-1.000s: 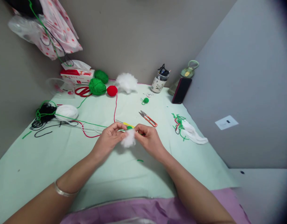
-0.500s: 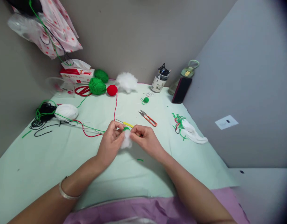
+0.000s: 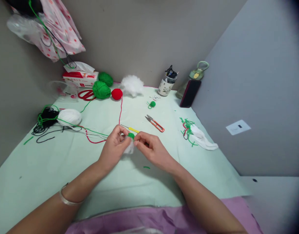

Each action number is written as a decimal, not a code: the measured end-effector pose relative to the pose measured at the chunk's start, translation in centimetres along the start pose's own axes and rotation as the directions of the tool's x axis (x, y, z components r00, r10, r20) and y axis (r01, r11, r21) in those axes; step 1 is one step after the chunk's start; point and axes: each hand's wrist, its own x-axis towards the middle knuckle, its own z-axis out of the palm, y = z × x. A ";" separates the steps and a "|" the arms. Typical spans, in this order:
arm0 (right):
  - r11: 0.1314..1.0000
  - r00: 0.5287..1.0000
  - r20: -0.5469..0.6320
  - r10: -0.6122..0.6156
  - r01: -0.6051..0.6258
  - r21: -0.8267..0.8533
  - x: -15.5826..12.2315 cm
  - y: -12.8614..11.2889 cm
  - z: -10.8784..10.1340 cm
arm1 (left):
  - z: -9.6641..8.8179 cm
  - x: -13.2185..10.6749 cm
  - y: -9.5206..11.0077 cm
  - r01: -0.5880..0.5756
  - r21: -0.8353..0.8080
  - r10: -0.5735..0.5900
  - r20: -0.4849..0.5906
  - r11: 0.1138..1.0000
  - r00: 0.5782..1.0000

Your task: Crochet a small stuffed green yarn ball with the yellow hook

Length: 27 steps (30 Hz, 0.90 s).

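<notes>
Near the front middle of the table, my left hand (image 3: 115, 146) is closed, its thumb and fingers gripping a small green crocheted piece (image 3: 131, 135). A tuft of white stuffing (image 3: 129, 149) hangs below that piece, beneath my left thumb. Opposite, my right hand (image 3: 150, 148) pinches at the tuft's upper right edge, its fingertips right beside the green crochet; the exact pinch point is small. Just beyond the fingers lies a crochet hook (image 3: 133, 129) with a yellow handle, partly covered by my right hand. Orange thread snips (image 3: 155, 123) rest farther back.
Balls of green yarn (image 3: 101, 90), red yarn (image 3: 117, 94) and white yarn (image 3: 69, 117) lie to the left. A heap of stuffing (image 3: 132, 85) sits at the back. A jar (image 3: 167, 85), a phone (image 3: 190, 94) and yarn scraps (image 3: 187, 126) are on the right.
The white tuft has shifted slightly left and shows less between the hands, while more of the green piece shows. My right fingertips have moved a little left and down.
</notes>
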 end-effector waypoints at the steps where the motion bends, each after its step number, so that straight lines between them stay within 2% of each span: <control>1: 1.000 1.000 0.018 -0.010 0.010 -0.017 -0.1 0.0 0.2 | 0.1 0.0 0.0 -0.012 0.017 0.013 -0.043 1.000 0.999; 4: 0.997 1.000 0.012 -0.021 0.022 -0.073 0.0 0.3 0.9 | 0.4 0.0 -0.1 -0.005 0.030 0.008 -0.089 1.000 0.996; 9: 0.982 0.988 -0.144 0.054 -0.079 -0.170 0.5 1.1 0.9 | 0.2 -0.3 0.1 0.054 -0.030 -0.054 0.006 0.998 0.999; 12: 0.992 0.981 -0.173 0.088 -0.102 -0.074 0.7 1.5 0.5 | -0.2 -0.3 0.0 0.054 -0.123 -0.048 0.048 0.991 0.998; 15: 0.994 0.977 -0.184 0.108 -0.101 0.046 0.9 1.6 0.2 | -0.5 -0.1 -0.2 0.089 -0.148 -0.076 0.090 0.985 0.993; 19: 0.997 0.986 -0.153 0.071 -0.066 0.032 0.8 1.3 0.2 | -0.7 0.1 0.0 0.152 -0.148 -0.129 0.155 0.977 0.979; 22: 0.998 0.996 -0.087 -0.003 -0.003 -0.064 0.3 0.6 0.3 | -0.6 0.2 0.3 0.103 -0.120 -0.089 0.115 0.987 0.989; 25: 0.988 0.997 -0.031 -0.066 0.061 -0.140 -0.2 0.2 0.7 | -0.2 0.1 0.3 -0.020 -0.035 0.020 0.006 0.999 1.000; 27: 0.988 0.997 -0.015 -0.079 0.076 -0.131 -0.2 0.3 1.0 | 0.1 0.1 0.1 -0.083 0.003 0.084 -0.062 0.997 0.995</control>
